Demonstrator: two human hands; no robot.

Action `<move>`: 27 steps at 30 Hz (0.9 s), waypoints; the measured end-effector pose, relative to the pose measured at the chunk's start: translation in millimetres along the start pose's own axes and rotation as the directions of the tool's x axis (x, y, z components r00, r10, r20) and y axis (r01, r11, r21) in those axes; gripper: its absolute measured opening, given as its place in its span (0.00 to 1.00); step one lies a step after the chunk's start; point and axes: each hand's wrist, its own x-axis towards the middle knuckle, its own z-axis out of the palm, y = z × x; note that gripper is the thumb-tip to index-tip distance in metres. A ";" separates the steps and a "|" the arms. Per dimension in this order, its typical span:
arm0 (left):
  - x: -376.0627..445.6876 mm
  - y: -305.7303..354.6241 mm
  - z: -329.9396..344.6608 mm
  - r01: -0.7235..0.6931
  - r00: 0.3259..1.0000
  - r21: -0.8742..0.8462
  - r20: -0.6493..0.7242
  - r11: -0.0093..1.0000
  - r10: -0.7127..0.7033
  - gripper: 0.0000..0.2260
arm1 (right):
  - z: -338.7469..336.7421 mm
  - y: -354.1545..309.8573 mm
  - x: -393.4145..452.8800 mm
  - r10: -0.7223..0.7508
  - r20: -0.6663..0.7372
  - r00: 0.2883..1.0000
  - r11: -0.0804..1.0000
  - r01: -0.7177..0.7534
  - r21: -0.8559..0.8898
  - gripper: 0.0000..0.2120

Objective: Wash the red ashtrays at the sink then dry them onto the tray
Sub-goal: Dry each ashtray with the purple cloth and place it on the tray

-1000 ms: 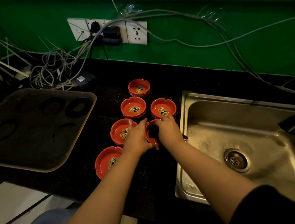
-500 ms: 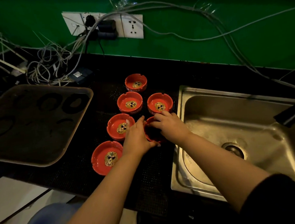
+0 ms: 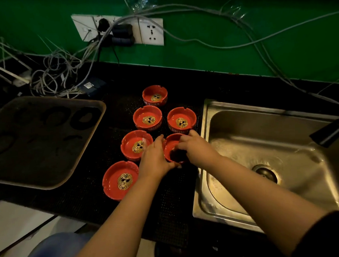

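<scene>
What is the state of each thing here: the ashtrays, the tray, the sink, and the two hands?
Held ashtray: upright on the counter, gripped from both sides.
Five other ashtrays: upright on the counter, untouched.
Tray: flat on the counter, holds no ashtray.
Sink: holds no ashtray; no running water visible.
Left hand: grips the held ashtray.
Right hand: grips the same ashtray, fingers over its rim.

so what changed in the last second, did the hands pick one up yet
Not visibly. Both hands stay on the same ashtray nearest the sink: the left hand cups its left side, while the right hand has shifted from its right rim to reach over the top, fingers in the bowl. It still sits on the counter. The other five ashtrays and the tray have not moved; only the camera shifted.
</scene>
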 end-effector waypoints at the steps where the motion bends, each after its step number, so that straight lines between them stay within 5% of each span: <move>1: -0.2 0.4 0.1 0.005 1.000 0.004 0.000 1.000 -0.005 0.53 | 0.4 4.6 0.0 -0.036 -0.050 0.998 0.996 0.032 -0.080 0.18; 3: -1.1 1.9 0.4 0.007 1.000 0.017 0.001 1.000 -0.007 0.52 | 5.3 0.5 -1.6 -0.015 -0.128 0.992 0.982 -0.009 -0.188 0.21; 6: -2.5 2.6 1.0 0.015 1.000 0.064 -0.006 0.998 -0.015 0.50 | 17.9 -18.6 -2.2 0.159 -0.115 0.980 0.985 -0.166 -0.049 0.33; 10: -6.3 6.2 -0.6 0.037 0.999 0.116 -0.013 0.993 -0.036 0.49 | 13.4 -13.7 -3.9 0.145 -0.041 0.989 0.978 -0.136 0.160 0.25; 13: -9.7 11.7 1.9 0.061 0.998 0.117 -0.011 0.991 -0.061 0.50 | 7.1 1.9 -6.3 0.107 -0.172 0.979 0.987 -0.084 0.136 0.19; 17: -17.5 14.1 10.5 0.126 0.992 -0.092 -0.012 0.988 -0.127 0.50 | 25.7 -3.7 -8.2 0.275 -0.369 0.888 0.950 -0.192 0.246 0.20; 27: -25.1 22.1 28.1 0.406 0.895 -0.514 0.057 0.756 -0.442 0.26 | 35.8 1.0 -11.2 0.403 -0.233 0.885 0.706 -0.139 0.694 0.20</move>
